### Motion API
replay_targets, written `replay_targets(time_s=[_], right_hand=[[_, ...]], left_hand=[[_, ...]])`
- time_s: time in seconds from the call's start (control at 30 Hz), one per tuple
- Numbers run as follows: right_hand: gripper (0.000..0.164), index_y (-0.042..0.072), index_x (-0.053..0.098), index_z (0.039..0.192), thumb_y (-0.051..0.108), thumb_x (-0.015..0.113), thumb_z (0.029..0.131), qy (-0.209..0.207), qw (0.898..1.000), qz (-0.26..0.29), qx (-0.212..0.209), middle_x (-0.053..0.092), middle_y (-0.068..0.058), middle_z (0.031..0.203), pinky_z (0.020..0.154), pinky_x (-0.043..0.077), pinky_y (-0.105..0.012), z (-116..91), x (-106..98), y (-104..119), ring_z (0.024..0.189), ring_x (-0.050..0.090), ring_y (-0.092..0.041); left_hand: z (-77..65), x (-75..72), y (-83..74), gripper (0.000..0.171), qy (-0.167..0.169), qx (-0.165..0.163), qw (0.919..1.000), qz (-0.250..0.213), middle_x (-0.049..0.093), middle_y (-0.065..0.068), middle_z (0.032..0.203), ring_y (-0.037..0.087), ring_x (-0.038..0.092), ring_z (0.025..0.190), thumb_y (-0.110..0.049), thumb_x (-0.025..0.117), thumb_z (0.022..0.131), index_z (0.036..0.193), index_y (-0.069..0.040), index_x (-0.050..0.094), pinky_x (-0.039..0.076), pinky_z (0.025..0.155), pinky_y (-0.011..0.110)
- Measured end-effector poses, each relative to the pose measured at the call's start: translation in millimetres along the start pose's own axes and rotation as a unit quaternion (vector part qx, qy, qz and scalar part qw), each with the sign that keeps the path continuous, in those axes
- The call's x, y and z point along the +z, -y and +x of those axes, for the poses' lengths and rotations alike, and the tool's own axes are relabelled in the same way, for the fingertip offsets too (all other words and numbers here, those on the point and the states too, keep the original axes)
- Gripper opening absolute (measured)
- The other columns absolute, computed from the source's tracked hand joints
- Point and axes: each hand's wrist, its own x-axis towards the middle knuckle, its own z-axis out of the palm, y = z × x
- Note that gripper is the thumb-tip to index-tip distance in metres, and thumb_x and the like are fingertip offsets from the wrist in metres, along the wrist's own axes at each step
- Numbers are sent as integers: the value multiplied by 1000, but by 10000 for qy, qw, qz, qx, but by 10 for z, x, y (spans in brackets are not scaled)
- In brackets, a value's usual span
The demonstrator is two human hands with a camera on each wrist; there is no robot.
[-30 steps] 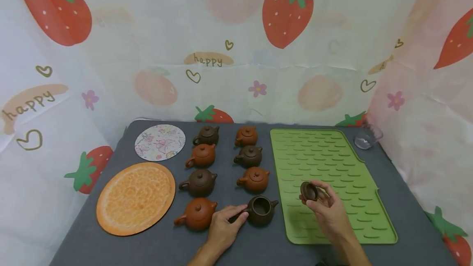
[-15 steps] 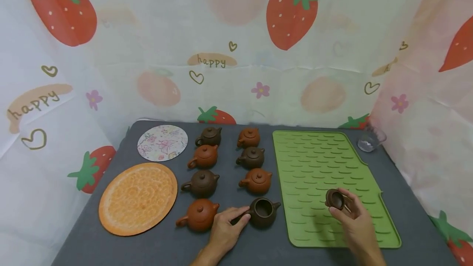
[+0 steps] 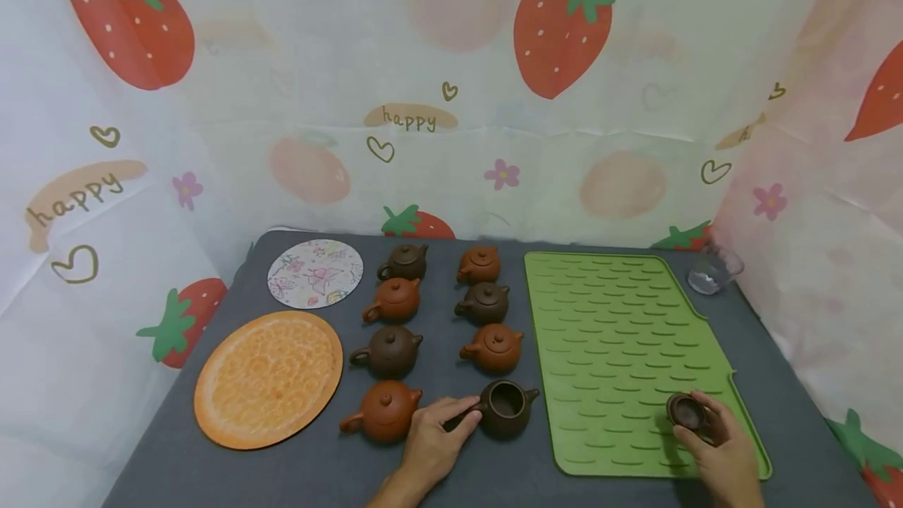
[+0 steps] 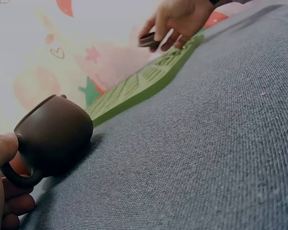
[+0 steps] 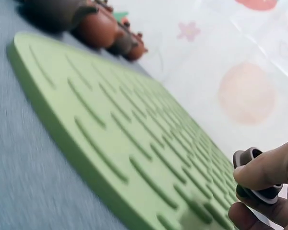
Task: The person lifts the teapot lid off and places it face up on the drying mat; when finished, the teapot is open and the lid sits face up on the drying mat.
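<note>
My left hand (image 3: 439, 437) pinches the handle of a dark brown teapot (image 3: 504, 431) whose round mouth is uncovered. The teapot stands on the grey cloth, spout to the right, just left of the green mat (image 3: 607, 382). Over the mat's near right part, my right hand (image 3: 727, 445) holds a dark brown teapot lid (image 3: 684, 414) between thumb and fingers, its hollow side turned up. The left wrist view shows the teapot (image 4: 55, 134) close by with the thumb at its handle. In the right wrist view the lid (image 5: 238, 159) is partly hidden by the thumb.
Several lidded teapots, orange-brown (image 3: 386, 414) and dark brown (image 3: 391, 353), stand in two columns left of the mat. An orange round mat (image 3: 271, 379) and a floral round mat (image 3: 315, 273) lie farther left. A clear glass jug (image 3: 708, 273) stands at the back right.
My right hand has carried the lid rightward and toward the mat's near right corner, and its hollow has turned more upward. The left hand keeps its hold on the teapot handle.
</note>
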Motion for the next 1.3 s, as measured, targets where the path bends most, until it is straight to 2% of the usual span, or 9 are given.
replay_targets(time_s=[0.1, 0.23, 0.3, 0.5, 0.77, 0.9, 1.0, 1.13, 1.3], right_hand=[[64, -3, 34, 144, -3, 65, 89, -57, 9980, -585, 227, 48, -31, 129, 70, 51, -25, -2, -67, -45, 90, 58, -6], [64, -4, 33, 145, -2, 65, 88, 5, 9936, -974, 566, 44, -36, 131, 68, 51, -30, -2, -126, -67, 102, 56, -39], [63, -5, 34, 143, -2, 65, 88, -10, 9923, -1074, 619, 45, -37, 129, 67, 51, -31, 2, -134, -75, 105, 54, -45], [60, -6, 39, 139, -3, 66, 86, -185, 9895, -1305, 587, 49, -37, 122, 63, 50, -35, 2, -128, -72, 96, 57, -44], [62, -7, 39, 141, 3, 67, 87, 398, 9869, -1474, 523, 50, -34, 122, 65, 50, -38, 15, -194, -50, 88, 59, -35], [62, -7, 41, 140, 10, 69, 88, 447, 9855, -1525, 589, 54, -32, 118, 64, 49, -38, 30, -203, -44, 85, 59, -31], [64, -7, 40, 140, 17, 69, 89, 484, 9841, -1586, 638, 55, -31, 114, 64, 48, -40, 55, -212, -42, 85, 59, -32], [64, -8, 41, 139, 21, 69, 89, 537, 9805, -1830, 476, 53, -32, 114, 63, 48, -39, 70, -216, -57, 85, 58, -33], [69, -10, 39, 140, 24, 69, 89, 538, 9796, -1913, 298, 53, -32, 113, 60, 47, -36, 74, -214, -68, 78, 57, -27]], left_hand=[[-7, 4, 0, 24, 33, -20, 10000, -17, 71, -5, 98, 15, 66, 90, -23, 72, 89, 110, -12, 75, 51, 80, 29], [-13, 4, 0, 24, 83, -41, 10000, -35, 71, -5, 98, 14, 65, 90, -23, 71, 89, 110, -12, 75, 51, 80, 29], [-14, 2, 0, 24, 97, -52, 9999, -31, 71, -5, 98, 14, 65, 90, -23, 71, 89, 110, -12, 75, 51, 80, 29], [-5, -2, -13, 24, 110, -97, 9999, 16, 71, -5, 99, 15, 65, 91, -24, 71, 90, 110, -12, 75, 51, 81, 30], [-1, -8, -13, 24, 66, -29, 10000, 23, 71, -5, 98, 14, 65, 90, -22, 72, 89, 110, -12, 75, 51, 81, 29], [3, -7, -12, 23, 57, -7, 10000, 40, 71, -5, 98, 14, 65, 90, -21, 73, 88, 109, -12, 75, 51, 81, 29], [6, -4, -17, 24, 57, -12, 10000, 62, 71, -5, 98, 14, 65, 90, -22, 72, 89, 110, -12, 75, 51, 81, 30], [5, -3, -29, 24, 60, -88, 9999, 22, 71, -5, 98, 15, 65, 92, -22, 73, 88, 109, -11, 75, 51, 82, 30], [18, -13, -42, 24, 114, -248, 9996, -93, 71, -4, 99, 14, 65, 93, -19, 74, 87, 110, -11, 75, 51, 82, 29]])
